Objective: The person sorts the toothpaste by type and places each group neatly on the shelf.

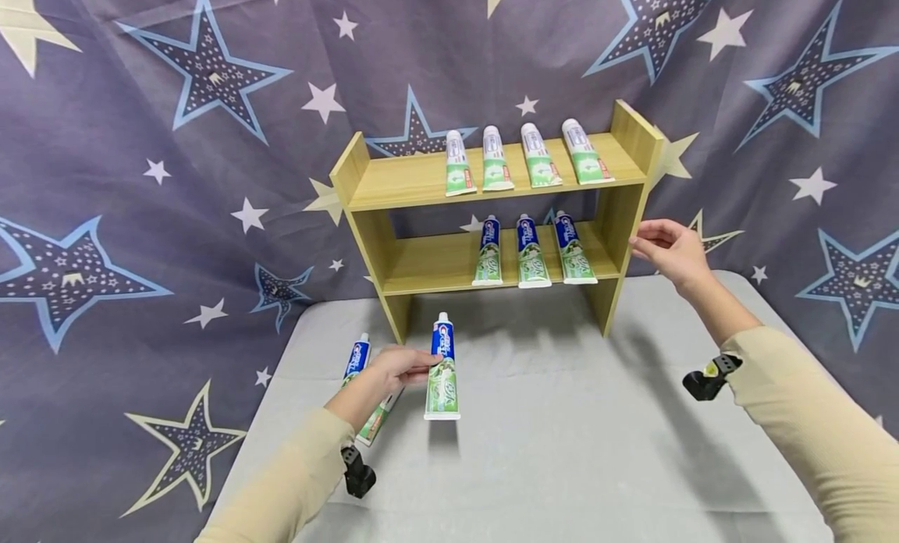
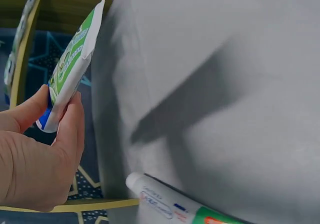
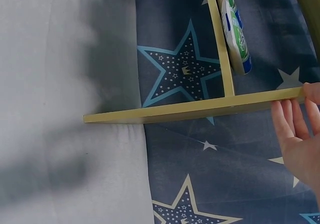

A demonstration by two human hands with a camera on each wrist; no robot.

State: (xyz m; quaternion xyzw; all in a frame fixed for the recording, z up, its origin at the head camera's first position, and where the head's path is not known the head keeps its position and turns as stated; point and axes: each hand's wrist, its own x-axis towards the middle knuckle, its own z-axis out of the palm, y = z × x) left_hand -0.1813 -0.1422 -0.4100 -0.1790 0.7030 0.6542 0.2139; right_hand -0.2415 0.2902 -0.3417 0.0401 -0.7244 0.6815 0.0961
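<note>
My left hand (image 1: 396,369) pinches a blue, white and green toothpaste tube (image 1: 442,375) between thumb and fingers, above the table and in front of the shelf. The tube's cap points toward the shelf; its flat end faces me. In the left wrist view, the tube (image 2: 75,59) is seen edge-on. My right hand (image 1: 670,250) holds the right side panel of the wooden shelf (image 1: 428,266), thumb at its front edge. In the right wrist view, the fingers (image 3: 286,119) touch the panel's outer face. Three similar blue-capped-end tubes (image 1: 531,254) lie side by side on the middle board.
Several white and green toothpaste tubes (image 1: 494,161) lie in a row on the top board. On the grey-covered table (image 1: 548,449), a blue tube (image 1: 357,358) and a white-green tube (image 1: 375,422) lie by my left forearm. A star-patterned cloth (image 1: 211,184) hangs behind.
</note>
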